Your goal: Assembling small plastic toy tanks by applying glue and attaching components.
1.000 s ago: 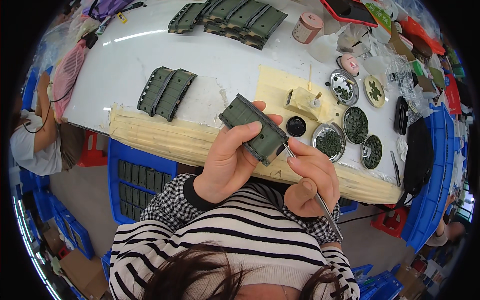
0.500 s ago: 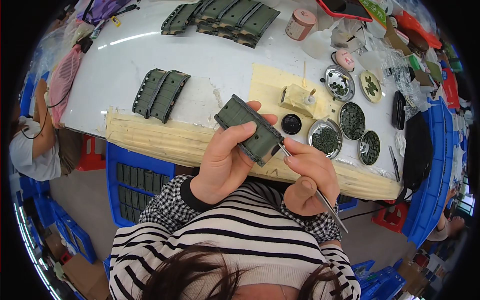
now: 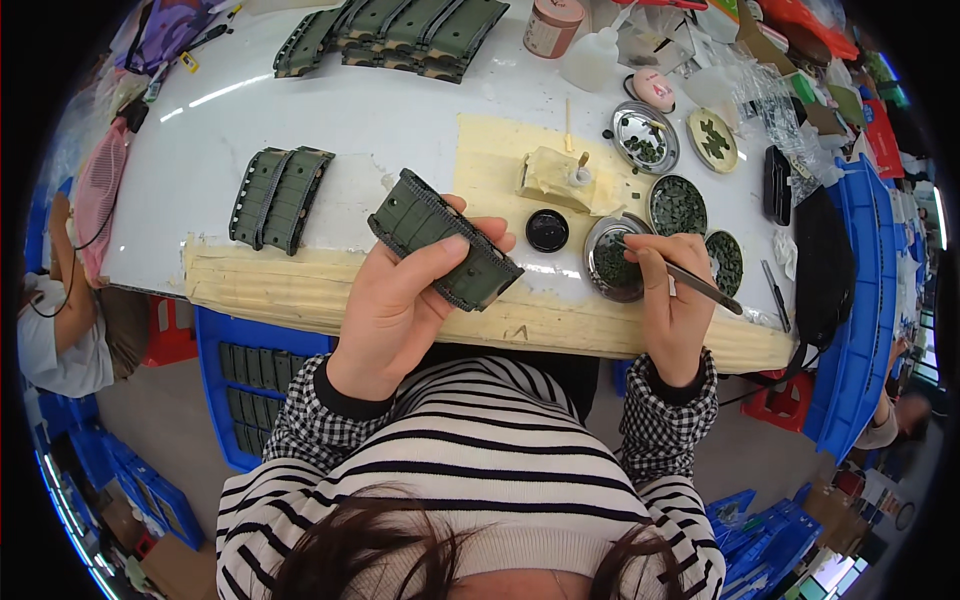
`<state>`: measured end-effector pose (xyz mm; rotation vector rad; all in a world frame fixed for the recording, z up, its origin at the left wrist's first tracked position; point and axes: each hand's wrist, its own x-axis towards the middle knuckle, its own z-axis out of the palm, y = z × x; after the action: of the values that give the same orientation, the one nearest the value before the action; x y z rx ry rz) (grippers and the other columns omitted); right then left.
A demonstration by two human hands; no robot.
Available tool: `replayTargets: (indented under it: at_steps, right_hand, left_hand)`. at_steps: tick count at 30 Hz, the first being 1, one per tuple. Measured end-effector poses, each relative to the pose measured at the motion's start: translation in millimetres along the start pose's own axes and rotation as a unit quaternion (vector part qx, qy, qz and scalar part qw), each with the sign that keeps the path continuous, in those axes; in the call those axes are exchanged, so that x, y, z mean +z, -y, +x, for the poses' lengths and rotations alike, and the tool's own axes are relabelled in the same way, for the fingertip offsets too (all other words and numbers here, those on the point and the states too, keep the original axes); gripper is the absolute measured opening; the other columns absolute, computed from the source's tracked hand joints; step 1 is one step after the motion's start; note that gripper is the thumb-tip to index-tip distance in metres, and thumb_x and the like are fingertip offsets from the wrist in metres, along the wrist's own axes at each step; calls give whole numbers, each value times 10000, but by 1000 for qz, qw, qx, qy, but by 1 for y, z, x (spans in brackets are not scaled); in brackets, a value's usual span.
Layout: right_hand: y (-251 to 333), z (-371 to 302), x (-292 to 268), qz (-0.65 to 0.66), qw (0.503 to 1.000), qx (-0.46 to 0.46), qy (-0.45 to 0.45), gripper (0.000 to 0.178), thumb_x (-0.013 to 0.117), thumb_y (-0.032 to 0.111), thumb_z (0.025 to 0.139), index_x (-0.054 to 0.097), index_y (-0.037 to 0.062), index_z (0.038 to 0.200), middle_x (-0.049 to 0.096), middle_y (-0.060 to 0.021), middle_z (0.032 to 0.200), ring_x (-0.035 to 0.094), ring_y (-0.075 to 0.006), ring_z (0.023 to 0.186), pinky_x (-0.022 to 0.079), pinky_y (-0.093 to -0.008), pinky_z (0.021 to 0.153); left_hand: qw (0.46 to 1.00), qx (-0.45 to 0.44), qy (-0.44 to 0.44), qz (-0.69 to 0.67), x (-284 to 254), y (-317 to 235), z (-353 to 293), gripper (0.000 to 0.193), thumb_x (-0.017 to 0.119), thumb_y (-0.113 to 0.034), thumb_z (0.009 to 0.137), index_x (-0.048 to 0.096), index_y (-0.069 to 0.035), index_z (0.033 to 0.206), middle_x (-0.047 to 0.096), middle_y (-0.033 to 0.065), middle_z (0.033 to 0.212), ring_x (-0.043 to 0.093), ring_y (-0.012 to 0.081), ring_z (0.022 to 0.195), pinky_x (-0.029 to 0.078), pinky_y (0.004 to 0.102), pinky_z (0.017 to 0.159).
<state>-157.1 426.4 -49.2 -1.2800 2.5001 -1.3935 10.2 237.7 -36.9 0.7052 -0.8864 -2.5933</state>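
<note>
My left hand (image 3: 405, 300) grips a curved green panel (image 3: 445, 240) with ribbed dark edges, tilted above the table's front edge. Its thumb presses on the panel's face and the fingers wrap behind. In my right hand (image 3: 675, 295) is a pair of metal tweezers (image 3: 712, 285), pinched between thumb and fingers. The tweezers' tips point into a round metal dish (image 3: 603, 285) of small dark green pieces; whether they hold a piece cannot be seen. Beside that dish are two more dishes of green pieces (image 3: 678, 207) and a small black pot (image 3: 547, 231).
More green panels lie on the left (image 3: 280, 200) and at the back (image 3: 425, 35). A tape-wrapped block (image 3: 560, 180) stands behind the black pot. A blue crate (image 3: 215, 345) with similar parts sits below the table's left front. Another person's arm (image 3: 62, 300) shows at far left.
My right hand has moved right, taking the tweezers from the panel's corner to the dish of small pieces. The left hand still holds the panel, now slightly further left.
</note>
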Motion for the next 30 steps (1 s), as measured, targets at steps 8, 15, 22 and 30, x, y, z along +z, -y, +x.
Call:
replayTargets:
  at_steps: [8, 15, 22, 30]
  right_hand:
    - [-1, 4, 3, -52, 998, -39, 11, 92, 648, 122, 852, 676, 42, 888, 638, -59, 809, 511, -238, 774, 409, -328, 713]
    - [-2, 6, 4, -42, 998, -48, 7, 81, 643, 111, 853, 677, 43, 879, 632, -60, 789, 512, -236, 761, 413, -327, 710]
    - [-3, 5, 7, -24, 1000, -19, -1, 87, 633, 107, 862, 679, 36, 880, 624, -59, 766, 514, -228, 754, 418, -324, 686]
    - [-2, 4, 10, 15, 1000, 15, -19, 124, 611, 116, 888, 680, 14, 895, 634, -63, 747, 514, -210, 742, 419, -311, 671]
  left_hand:
    - [997, 35, 0, 69, 5, -2, -5, 515, 524, -23, 913, 319, -40, 1385, 556, 178, 1193, 614, 281, 1067, 535, 376, 889]
    - [987, 78, 52, 131, 10, 3, -4, 403, 486, -27, 940, 386, -46, 1329, 514, 175, 1274, 640, 256, 1013, 552, 358, 857]
    - [984, 65, 77, 147, 4, 7, -4, 150, 457, -146, 990, 510, -25, 1061, 514, 161, 1275, 650, 254, 992, 559, 351, 840]
    - [987, 43, 84, 127, 5, 9, -5, 177, 421, -204, 1009, 489, -45, 969, 509, 166, 1264, 656, 254, 980, 561, 352, 834]
